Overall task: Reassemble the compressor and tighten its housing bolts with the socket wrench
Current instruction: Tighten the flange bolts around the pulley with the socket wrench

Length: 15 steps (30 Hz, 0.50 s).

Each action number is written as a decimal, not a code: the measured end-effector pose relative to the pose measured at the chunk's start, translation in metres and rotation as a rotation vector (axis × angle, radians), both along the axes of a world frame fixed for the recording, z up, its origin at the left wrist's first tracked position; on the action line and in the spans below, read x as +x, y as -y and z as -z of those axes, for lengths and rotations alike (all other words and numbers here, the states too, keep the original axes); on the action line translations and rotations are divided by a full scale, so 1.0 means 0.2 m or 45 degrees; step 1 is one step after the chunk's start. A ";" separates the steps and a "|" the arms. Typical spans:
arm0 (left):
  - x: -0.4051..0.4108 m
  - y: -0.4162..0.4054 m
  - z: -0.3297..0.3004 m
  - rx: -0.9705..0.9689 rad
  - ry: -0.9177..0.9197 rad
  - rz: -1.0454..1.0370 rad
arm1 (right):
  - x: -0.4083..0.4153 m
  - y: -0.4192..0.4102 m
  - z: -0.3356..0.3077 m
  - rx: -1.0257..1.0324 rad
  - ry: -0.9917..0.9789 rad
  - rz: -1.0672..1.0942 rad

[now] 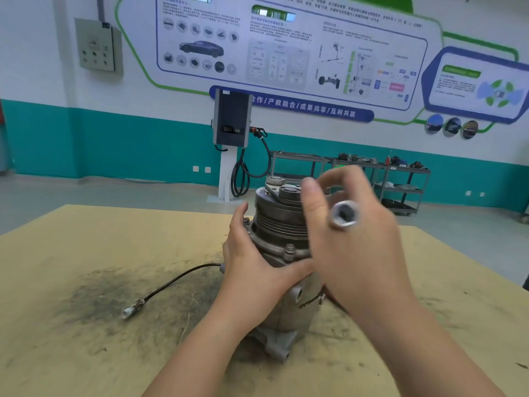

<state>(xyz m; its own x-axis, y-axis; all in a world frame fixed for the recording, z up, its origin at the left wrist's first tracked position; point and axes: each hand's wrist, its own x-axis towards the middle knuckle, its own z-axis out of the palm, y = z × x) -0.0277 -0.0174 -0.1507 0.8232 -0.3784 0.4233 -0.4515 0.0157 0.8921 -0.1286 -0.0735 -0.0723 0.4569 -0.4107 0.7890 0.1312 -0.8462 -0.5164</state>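
Compressor (282, 224) upright on table (86, 253), gripped at side by left hand (252, 267); socket (344, 214) held in right hand (355, 242) just beside.

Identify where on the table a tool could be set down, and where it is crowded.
Free: the table left of and beyond the cable, and the near right corner beside the right hand. Crowded: the middle, where the left hand holds the compressor and the right holds a socket.
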 end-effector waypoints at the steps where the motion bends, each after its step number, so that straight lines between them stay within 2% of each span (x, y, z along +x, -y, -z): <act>1: 0.00 -0.01 -0.01 0.022 0.007 -0.002 | -0.01 0.04 -0.02 0.121 0.065 -0.093; 10: 0.00 -0.02 -0.01 0.066 0.037 0.042 | -0.07 0.28 0.03 1.051 0.348 -0.715; 15: -0.01 -0.02 -0.01 0.064 0.047 0.048 | -0.05 0.31 0.08 1.351 0.408 -0.860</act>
<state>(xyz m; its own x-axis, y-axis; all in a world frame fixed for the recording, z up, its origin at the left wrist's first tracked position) -0.0290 -0.0126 -0.1480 0.7920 -0.4303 0.4331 -0.4843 -0.0107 0.8749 -0.1384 -0.1347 -0.0873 0.6703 -0.6624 0.3346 0.6106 0.2361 -0.7559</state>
